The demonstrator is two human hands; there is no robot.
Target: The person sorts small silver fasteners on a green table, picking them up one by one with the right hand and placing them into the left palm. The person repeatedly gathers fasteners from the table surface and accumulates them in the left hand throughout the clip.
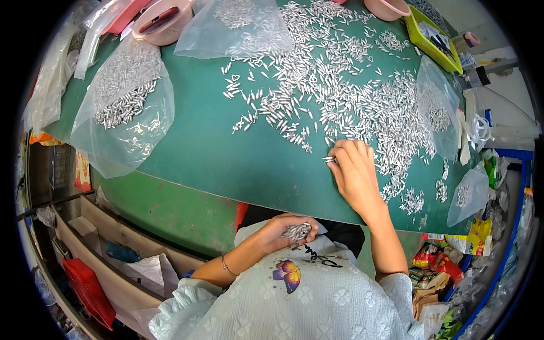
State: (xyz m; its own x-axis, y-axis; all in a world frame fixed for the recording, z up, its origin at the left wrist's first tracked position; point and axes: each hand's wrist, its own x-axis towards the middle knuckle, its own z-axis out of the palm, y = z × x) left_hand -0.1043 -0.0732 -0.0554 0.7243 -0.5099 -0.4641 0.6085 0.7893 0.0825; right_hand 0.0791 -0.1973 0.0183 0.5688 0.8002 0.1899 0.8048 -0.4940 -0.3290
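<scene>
Many small silver metal pieces [340,85], slim and pointed, lie loose across the green tabletop [192,130]. Close to my body, below the table's front edge, my left hand [274,231] is cupped around a handful of the same metal pieces [297,231]. My right hand [355,170] rests on the table at the near side of the spread, fingers bent and pinched together. A few silver pieces [330,160] stick out at its thumb and fingertips; the rest of that grip is hidden by the hand.
Clear plastic bags [141,141] holding metal pieces lie at left, at the back and at the right edge. A pink basket [170,28] with a phone stands back left, a yellow-green tray [433,42] back right. An open drawer [124,260] is at lower left; snack packets [442,263] lie lower right.
</scene>
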